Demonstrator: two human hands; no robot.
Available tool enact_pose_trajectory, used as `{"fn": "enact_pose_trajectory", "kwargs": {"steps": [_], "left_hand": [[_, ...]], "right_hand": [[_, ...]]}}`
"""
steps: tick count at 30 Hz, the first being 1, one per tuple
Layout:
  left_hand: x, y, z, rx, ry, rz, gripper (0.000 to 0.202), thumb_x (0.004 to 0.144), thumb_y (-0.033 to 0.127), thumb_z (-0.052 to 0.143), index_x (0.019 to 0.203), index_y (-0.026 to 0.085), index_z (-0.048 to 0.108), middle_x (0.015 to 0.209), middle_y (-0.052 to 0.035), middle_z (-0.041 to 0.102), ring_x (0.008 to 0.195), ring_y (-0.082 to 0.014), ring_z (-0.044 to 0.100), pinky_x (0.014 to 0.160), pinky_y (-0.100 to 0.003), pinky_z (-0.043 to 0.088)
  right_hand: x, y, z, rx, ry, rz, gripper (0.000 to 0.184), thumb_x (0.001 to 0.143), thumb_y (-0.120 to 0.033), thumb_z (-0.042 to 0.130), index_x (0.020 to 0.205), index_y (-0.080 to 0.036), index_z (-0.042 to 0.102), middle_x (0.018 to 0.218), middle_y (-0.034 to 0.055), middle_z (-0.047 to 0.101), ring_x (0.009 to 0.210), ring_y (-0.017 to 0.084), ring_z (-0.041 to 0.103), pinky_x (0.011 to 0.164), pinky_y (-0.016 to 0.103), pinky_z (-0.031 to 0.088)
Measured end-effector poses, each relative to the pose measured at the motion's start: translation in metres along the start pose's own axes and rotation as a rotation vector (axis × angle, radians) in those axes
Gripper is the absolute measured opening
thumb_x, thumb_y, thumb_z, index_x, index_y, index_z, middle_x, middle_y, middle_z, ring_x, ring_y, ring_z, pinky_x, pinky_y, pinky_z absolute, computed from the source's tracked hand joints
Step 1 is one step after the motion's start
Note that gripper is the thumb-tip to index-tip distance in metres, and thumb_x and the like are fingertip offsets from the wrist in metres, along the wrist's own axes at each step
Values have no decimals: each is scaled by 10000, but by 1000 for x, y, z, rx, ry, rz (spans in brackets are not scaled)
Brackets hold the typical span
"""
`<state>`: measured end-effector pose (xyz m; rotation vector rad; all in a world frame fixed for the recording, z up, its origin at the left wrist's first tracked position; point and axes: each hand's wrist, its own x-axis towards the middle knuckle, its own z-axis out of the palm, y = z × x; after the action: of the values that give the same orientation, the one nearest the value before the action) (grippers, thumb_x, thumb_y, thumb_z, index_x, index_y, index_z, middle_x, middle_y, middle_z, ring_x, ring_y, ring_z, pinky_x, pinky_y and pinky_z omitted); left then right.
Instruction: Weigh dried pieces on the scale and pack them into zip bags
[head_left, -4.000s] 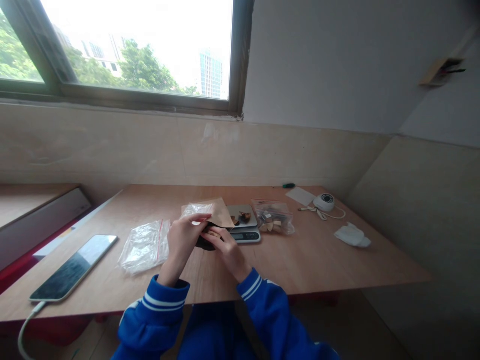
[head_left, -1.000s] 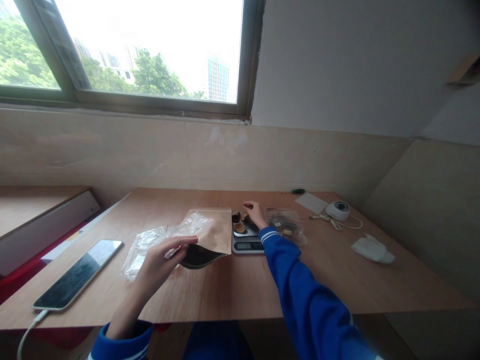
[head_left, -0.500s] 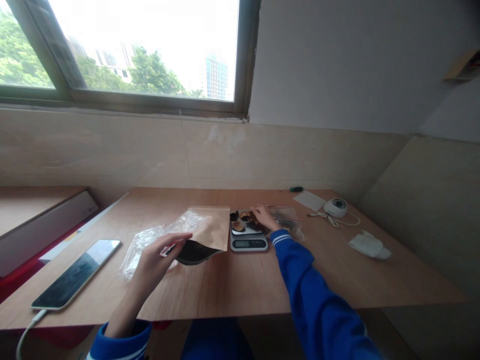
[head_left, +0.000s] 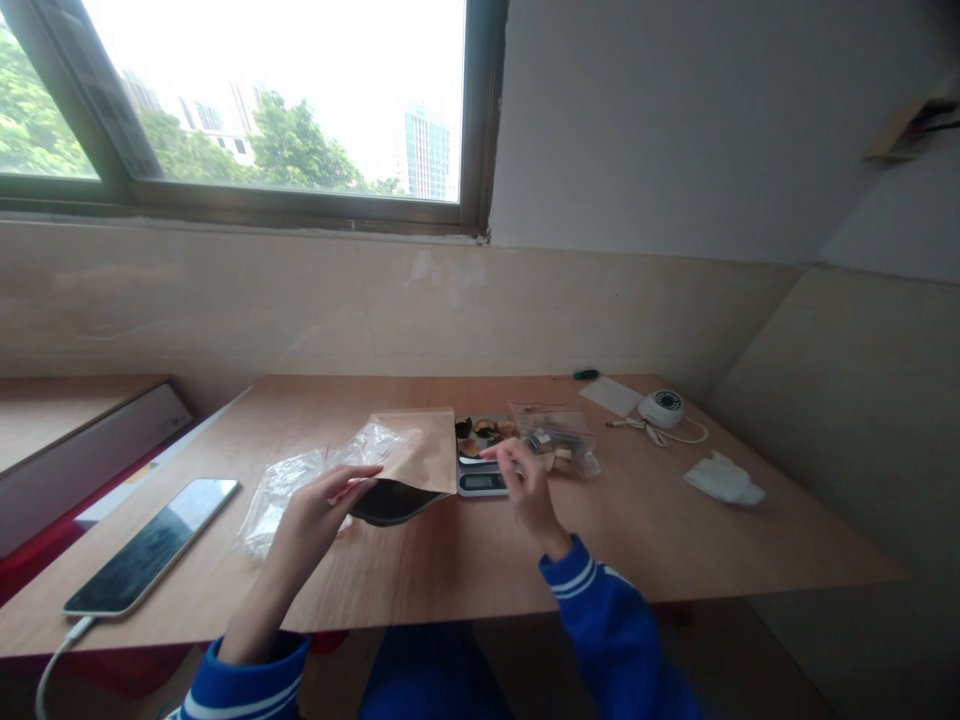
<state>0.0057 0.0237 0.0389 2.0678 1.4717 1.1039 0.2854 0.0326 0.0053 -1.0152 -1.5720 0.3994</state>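
Note:
My left hand [head_left: 319,515] pinches the edge of a brown kraft paper pouch [head_left: 420,450]. The pouch lies tilted, its dark mouth gaping toward me. Just right of it sits a small digital scale [head_left: 480,485], whose plate bears several dark brown, curved, shell-like pieces [head_left: 486,430]. My right hand [head_left: 529,490] hovers over the scale's front right, covering part of its buttons. Its fingers reach left, partly stretched and slightly blurred, and I see nothing held in them.
Crumpled clear plastic [head_left: 289,490] lies under and left of the pouch. A clear zip bag with small items [head_left: 562,440] rests right of the scale. Also on the table [head_left: 420,590] are a phone on a cable [head_left: 154,545], a white camera [head_left: 661,408], white crumpled material [head_left: 724,480] and a green-handled tool [head_left: 586,375].
My right hand has drawn back toward me from the pieces on the scale's plate to its front. Another piece and the zip bag now show. My left hand still holds the pouch.

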Motion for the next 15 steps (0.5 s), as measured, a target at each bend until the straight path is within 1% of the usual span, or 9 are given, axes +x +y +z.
{"fn": "enact_pose_trajectory", "kwargs": {"steps": [1, 2, 3, 4, 6, 8, 11, 13, 15], "left_hand": [[0, 1, 2, 12, 8, -1, 368, 829, 525, 506, 945, 242, 712, 945, -46, 735, 827, -201, 681, 701, -278, 526], [1, 1, 4, 27, 18, -1, 367, 833, 521, 499, 944, 243, 711, 941, -43, 734, 823, -198, 679, 700, -275, 522], [0, 2, 7, 47, 30, 0, 364, 841, 514, 489, 948, 244, 708, 941, -39, 732, 821, -193, 676, 703, -272, 517], [0, 2, 9, 73, 43, -2, 360, 849, 505, 477, 958, 248, 705, 945, -34, 729, 818, -188, 673, 707, -269, 512], [-2, 3, 12, 143, 77, -16, 352, 861, 492, 457, 972, 263, 701, 954, -24, 724, 792, -176, 666, 694, -261, 501], [-4, 5, 16, 214, 111, -32, 345, 868, 484, 445, 978, 276, 698, 961, -17, 720, 771, -172, 660, 665, -253, 490], [-9, 11, 22, 287, 150, -24, 331, 885, 455, 432, 975, 276, 695, 945, -16, 717, 790, -177, 655, 635, -244, 467], [-12, 14, 26, 320, 162, -15, 308, 896, 425, 433, 980, 280, 692, 929, -10, 716, 794, -174, 648, 628, -238, 451], [-15, 16, 29, 332, 160, -16, 286, 900, 408, 443, 993, 292, 688, 936, -1, 716, 787, -167, 642, 625, -233, 442]], "right_hand": [[-7, -18, 9, 4, -70, -74, 298, 949, -285, 402, 880, -198, 678, 845, 54, 677, 847, 183, 620, 801, 324, 493], [-13, -33, 18, 5, -186, -170, 276, 940, -248, 412, 898, -203, 681, 853, 52, 684, 856, 179, 622, 810, 321, 499], [-18, -45, 29, 1, -309, -251, 260, 932, -217, 421, 957, -200, 679, 918, 58, 695, 905, 178, 624, 845, 321, 502], [-22, -53, 40, -14, -366, -316, 262, 927, -198, 422, 999, -180, 673, 975, 74, 699, 951, 180, 623, 875, 320, 503], [-27, -60, 63, -114, -414, -355, 292, 930, -167, 401, 1068, -129, 655, 1089, 111, 685, 1050, 200, 604, 939, 333, 489], [-29, -57, 85, -272, -430, -305, 314, 925, -143, 388, 1106, -84, 638, 1135, 156, 665, 1069, 237, 601, 937, 372, 497], [-25, -48, 114, -473, -465, -123, 319, 872, -89, 427, 1117, -41, 624, 1034, 207, 686, 957, 299, 648, 824, 433, 539], [-19, -40, 130, -510, -444, -4, 329, 829, -46, 445, 1098, -63, 634, 973, 193, 704, 918, 315, 662, 813, 461, 534], [-11, -32, 144, -474, -404, 44, 354, 813, -14, 441, 1088, -112, 642, 978, 144, 718, 978, 315, 648, 879, 472, 504]]}}
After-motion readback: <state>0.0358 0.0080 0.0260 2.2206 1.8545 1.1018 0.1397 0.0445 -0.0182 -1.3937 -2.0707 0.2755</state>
